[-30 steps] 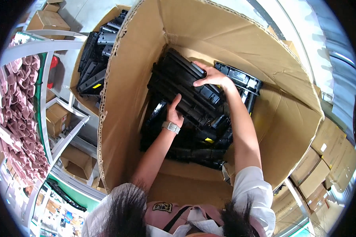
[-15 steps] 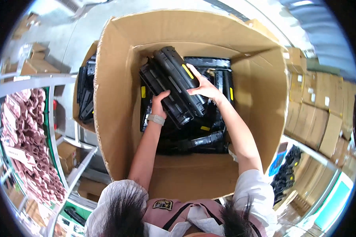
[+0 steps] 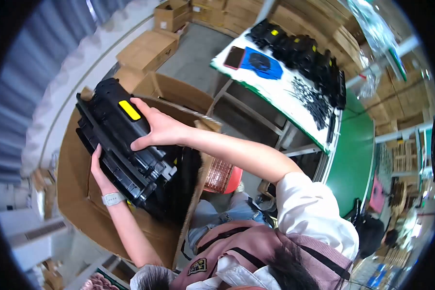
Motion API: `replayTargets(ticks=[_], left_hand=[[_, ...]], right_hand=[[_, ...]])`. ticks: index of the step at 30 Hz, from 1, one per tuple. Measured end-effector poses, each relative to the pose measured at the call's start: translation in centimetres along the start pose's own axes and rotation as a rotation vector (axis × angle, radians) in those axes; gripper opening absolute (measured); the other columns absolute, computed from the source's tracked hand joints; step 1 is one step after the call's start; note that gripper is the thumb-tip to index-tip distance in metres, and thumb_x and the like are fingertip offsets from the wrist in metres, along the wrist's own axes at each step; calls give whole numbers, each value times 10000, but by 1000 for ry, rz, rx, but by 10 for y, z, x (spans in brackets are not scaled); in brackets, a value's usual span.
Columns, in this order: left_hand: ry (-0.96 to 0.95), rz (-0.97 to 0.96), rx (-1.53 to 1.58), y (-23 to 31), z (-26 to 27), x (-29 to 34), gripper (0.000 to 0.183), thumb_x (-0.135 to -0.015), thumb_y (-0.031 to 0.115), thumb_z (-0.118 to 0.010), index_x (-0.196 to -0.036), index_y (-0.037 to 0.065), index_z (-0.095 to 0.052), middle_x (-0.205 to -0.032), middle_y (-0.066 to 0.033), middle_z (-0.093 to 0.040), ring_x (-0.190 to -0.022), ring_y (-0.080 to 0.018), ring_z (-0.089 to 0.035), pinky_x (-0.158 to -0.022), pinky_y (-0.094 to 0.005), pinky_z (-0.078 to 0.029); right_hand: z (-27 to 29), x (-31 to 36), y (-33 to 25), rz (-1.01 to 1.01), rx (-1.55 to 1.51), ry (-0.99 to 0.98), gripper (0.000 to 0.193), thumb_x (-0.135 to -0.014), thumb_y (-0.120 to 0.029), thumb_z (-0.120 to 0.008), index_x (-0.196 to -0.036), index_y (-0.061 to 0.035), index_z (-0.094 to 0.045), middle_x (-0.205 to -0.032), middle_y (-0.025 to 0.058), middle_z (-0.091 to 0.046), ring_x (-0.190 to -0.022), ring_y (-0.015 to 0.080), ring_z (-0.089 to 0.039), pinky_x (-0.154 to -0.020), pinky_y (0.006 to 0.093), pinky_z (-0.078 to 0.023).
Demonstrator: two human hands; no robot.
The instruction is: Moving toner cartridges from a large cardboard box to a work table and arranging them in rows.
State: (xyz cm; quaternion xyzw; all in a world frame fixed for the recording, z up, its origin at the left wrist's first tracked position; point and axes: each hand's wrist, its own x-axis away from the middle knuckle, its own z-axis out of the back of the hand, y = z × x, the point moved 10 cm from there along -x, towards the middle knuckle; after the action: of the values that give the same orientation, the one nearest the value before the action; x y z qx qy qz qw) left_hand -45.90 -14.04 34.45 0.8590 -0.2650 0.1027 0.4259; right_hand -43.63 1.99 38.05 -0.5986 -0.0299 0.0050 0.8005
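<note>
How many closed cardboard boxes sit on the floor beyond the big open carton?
2: a large flat box just past the big open carton, and a smaller box farther off. Others may be hidden.

Black cartridge (image 3: 125, 145) lifted clear above cardboard box (image 3: 82, 203); view swung toward worktable (image 3: 275, 96).

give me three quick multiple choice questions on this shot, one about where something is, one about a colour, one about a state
1. Where is the black cartridge?
A. flat on the white table
B. held over the open cardboard box
C. on the floor

2. What colour is the tab on the cartridge?
A. yellow
B. red
C. green

3. How is the cartridge held?
A. by one hand only
B. by no hand
C. by both hands

Answers: 1 B, it sits above the cardboard box, away from the white table. 2 A, the tab is plainly yellow. 3 C, the right hand lies on top and the left hand grips its lower side.
</note>
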Motion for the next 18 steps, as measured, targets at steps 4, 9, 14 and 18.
replayTargets(ticks=[4,9,14,18], left_hand=[[-211,119,-190,-53,-137,19,439,-850,306,-563,-1176,14,-552,-1099,-118,-625,-924,-246,-628,-846,-348,-510],[-309,260,-277,-175,-244,31,390,-847,263,-584,-1152,22,-558,-1049,-103,-640,-899,-230,-635,-822,-349,-520],[-225,326,-511,-322,-325,20,349,-814,283,-631,-1073,50,-600,-966,-73,-654,-862,-198,-636,-792,-343,-523],[-344,545,-398,-409,-373,36,314,-814,302,-637,-1006,54,-621,-896,-62,-664,-764,-187,-649,-718,-330,-543]], right_hand=[[117,102,2,96,-171,257,1052,-666,-244,-770,-1447,-54,-92,-1344,213,-383,-1236,272,-399,-1045,324,-284],[225,216,58,145,-308,451,1039,-698,-217,-758,-1455,-61,-63,-1366,183,-356,-1239,242,-380,-1053,317,-262],[328,327,162,41,-455,674,1073,-662,-235,-774,-1445,-10,-76,-1378,225,-346,-1248,286,-386,-1044,325,-283],[367,383,202,-156,-590,693,1057,-673,-219,-768,-1453,-38,-78,-1352,203,-384,-1188,253,-448,-1010,317,-330]])
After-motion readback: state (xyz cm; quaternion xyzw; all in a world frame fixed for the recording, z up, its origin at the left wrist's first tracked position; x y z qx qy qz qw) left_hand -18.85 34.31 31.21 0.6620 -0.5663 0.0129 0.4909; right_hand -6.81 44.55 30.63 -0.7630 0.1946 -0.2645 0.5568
